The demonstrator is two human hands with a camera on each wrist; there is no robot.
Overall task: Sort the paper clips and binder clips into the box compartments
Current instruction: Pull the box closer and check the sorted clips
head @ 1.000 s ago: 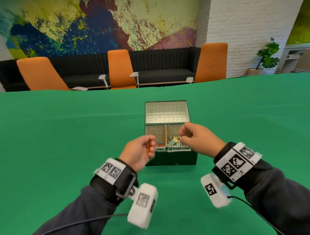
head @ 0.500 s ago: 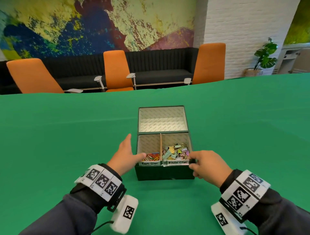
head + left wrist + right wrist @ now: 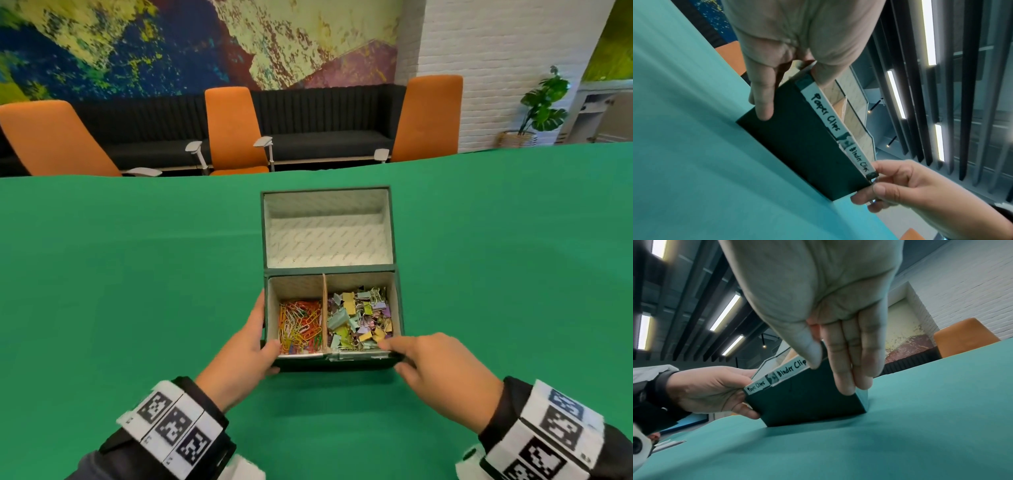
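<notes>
A dark green box (image 3: 335, 364) stands on the green table, its lid (image 3: 327, 233) open and leaning back. A divider splits it in two. The left compartment, labelled Paper Clips (image 3: 825, 112), holds coloured paper clips (image 3: 299, 325). The right one, labelled Binder Clips (image 3: 791, 368), holds pastel binder clips (image 3: 359, 318). My left hand (image 3: 261, 329) grips the front left corner, thumb over the rim and fingers along the side wall. My right hand (image 3: 394, 356) pinches the front right corner, thumb on the rim and fingers (image 3: 846, 386) down the outer wall.
The green tabletop (image 3: 137, 291) stretches wide on all sides of the box, with no loose clips in sight. Orange chairs (image 3: 236, 130) and a black bench stand beyond the far edge. A potted plant (image 3: 541, 106) is at the back right.
A second ago both hands hovered over the box with curled fingers. They then dropped to its sides, and now each one grips a front corner. The box lies closer in view.
</notes>
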